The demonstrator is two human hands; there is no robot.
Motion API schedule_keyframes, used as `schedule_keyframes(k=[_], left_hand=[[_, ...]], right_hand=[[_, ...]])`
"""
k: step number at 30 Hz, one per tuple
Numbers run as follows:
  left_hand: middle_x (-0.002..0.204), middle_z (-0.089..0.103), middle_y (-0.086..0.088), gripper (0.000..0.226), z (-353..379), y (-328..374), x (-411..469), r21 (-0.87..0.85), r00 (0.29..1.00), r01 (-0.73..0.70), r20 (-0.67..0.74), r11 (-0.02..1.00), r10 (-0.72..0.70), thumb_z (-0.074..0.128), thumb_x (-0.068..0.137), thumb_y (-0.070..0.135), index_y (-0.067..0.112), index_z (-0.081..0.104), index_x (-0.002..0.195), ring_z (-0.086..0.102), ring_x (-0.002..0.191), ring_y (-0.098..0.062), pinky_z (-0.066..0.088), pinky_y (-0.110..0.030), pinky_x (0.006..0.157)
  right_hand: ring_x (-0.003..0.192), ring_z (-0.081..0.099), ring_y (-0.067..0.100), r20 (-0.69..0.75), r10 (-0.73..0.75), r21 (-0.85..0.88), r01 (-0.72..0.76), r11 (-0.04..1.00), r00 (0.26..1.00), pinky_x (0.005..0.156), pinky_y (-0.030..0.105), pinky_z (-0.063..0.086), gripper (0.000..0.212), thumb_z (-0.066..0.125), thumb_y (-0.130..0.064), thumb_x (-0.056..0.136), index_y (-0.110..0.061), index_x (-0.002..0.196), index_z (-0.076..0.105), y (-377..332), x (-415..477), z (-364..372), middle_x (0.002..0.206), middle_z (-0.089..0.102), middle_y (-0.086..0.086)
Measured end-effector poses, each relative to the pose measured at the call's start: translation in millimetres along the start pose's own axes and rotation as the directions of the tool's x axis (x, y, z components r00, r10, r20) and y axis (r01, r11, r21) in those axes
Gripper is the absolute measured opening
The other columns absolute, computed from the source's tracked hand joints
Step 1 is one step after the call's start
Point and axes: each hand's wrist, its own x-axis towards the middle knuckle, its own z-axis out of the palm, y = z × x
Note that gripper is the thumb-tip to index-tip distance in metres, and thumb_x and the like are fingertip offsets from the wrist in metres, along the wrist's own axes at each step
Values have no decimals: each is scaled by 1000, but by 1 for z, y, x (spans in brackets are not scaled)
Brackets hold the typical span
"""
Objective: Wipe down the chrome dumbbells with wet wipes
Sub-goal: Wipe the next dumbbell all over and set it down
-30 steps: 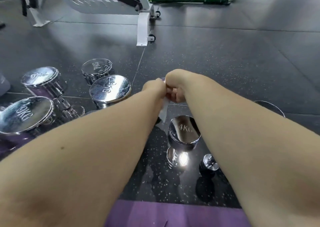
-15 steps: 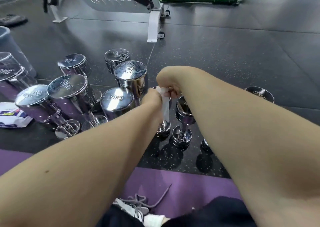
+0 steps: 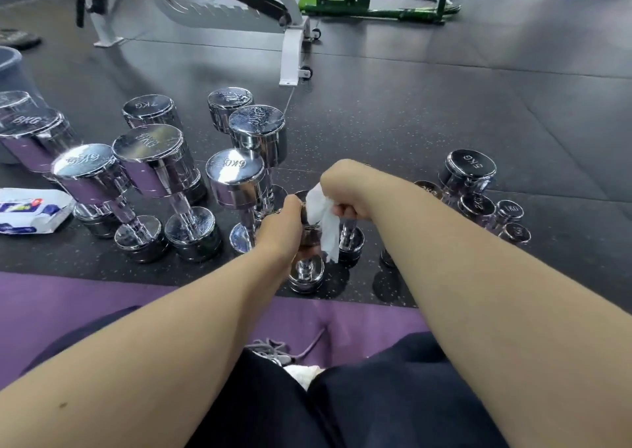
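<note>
A small chrome dumbbell (image 3: 305, 275) stands upright on the dark floor just beyond the purple mat. My left hand (image 3: 281, 229) grips its upper part. My right hand (image 3: 345, 191) pinches a white wet wipe (image 3: 325, 218), which hangs against the dumbbell's top. Several larger chrome dumbbells (image 3: 154, 170) marked 6KG to 8KG stand upright to the left. Smaller ones (image 3: 472, 174), marked 5KG down to 1KG, stand to the right, partly hidden by my right forearm.
A pack of wet wipes (image 3: 30, 210) lies on the floor at the far left. A purple mat (image 3: 85, 297) runs under my legs. A white weight bench (image 3: 290, 47) and a green machine frame (image 3: 376, 10) stand farther back. A grey bin (image 3: 10, 71) sits at the left edge.
The view has tilted down and pulled back, showing my legs and the mat. My hands have come lower and nearer with the wipe, and the left hand now grips the small dumbbell.
</note>
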Motion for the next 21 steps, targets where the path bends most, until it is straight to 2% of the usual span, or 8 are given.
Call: schedule_keyframes(k=[3, 5, 7, 9, 11, 14, 17, 21], left_hand=[[55, 59, 0, 31, 0, -1, 1, 13, 997, -43, 62, 999, 42, 34, 90, 25, 19, 54, 66, 54, 47, -15, 48, -26, 50], [55, 57, 2, 32, -1, 3, 7, 91, 992, -28, 123, 995, 16, 32, 90, 28, 22, 50, 65, 52, 45, -13, 40, -21, 48], [73, 67, -3, 33, -2, 6, 15, 217, 986, -27, 166, 976, -9, 31, 87, 38, 20, 57, 79, 62, 64, -20, 49, -28, 57], [104, 67, -10, 44, -2, 8, 22, 405, 990, -87, 136, 910, 34, 30, 85, 45, 17, 60, 101, 61, 91, -29, 51, -38, 75], [109, 61, -12, 40, -2, 7, 20, 569, 980, -199, 88, 798, 181, 31, 91, 38, 14, 59, 106, 54, 94, -29, 41, -35, 74], [116, 65, -9, 46, -1, 16, 17, 689, 932, -332, 134, 645, 337, 37, 88, 35, 20, 56, 126, 60, 98, -25, 47, -35, 77], [131, 58, -5, 48, 17, 47, 24, 796, 905, -380, 216, 471, 366, 42, 93, 35, 22, 47, 140, 55, 117, -27, 43, -35, 95], [124, 60, -20, 38, 64, 84, 33, 796, 936, -352, 290, 493, 200, 36, 101, 24, 3, 51, 129, 59, 108, -39, 42, -35, 80]], right_hand=[[55, 43, 17, -82, 40, 225, -20, 974, 996, 54, 27, 38, 20, 39, -3, 97, -8, 77, 44, 25, -1, 13, 69, 45, 7], [49, 46, 15, -114, 87, 463, -24, 886, 990, 47, 25, 33, 18, 35, -3, 96, -10, 101, 51, 37, 4, 22, 70, 52, 9], [42, 48, 11, -146, 127, 621, -10, 784, 981, 40, 20, 30, 27, 35, -3, 95, -14, 111, 54, 53, 11, 28, 73, 55, 9], [48, 48, 14, -206, 153, 632, 12, 775, 967, 42, 23, 33, 22, 37, -2, 95, -9, 101, 57, 72, 15, 32, 70, 52, 6], [67, 51, 24, -340, 229, 597, 21, 802, 912, 56, 31, 37, 16, 43, -5, 92, -8, 83, 56, 92, 16, 36, 69, 52, 5], [88, 61, 26, -469, 317, 597, 32, 801, 824, 75, 39, 52, 18, 51, -8, 87, -15, 104, 53, 108, 18, 34, 87, 57, 2], [65, 56, 15, -263, 204, 694, 38, 719, 943, 52, 26, 46, 48, 48, 2, 88, -26, 125, 35, 98, 25, 24, 92, 55, 2], [39, 41, 6, 12, 86, 897, -49, 439, 996, 37, 16, 25, 44, 40, 8, 96, -29, 116, 29, 94, 38, 13, 72, 53, 8]])
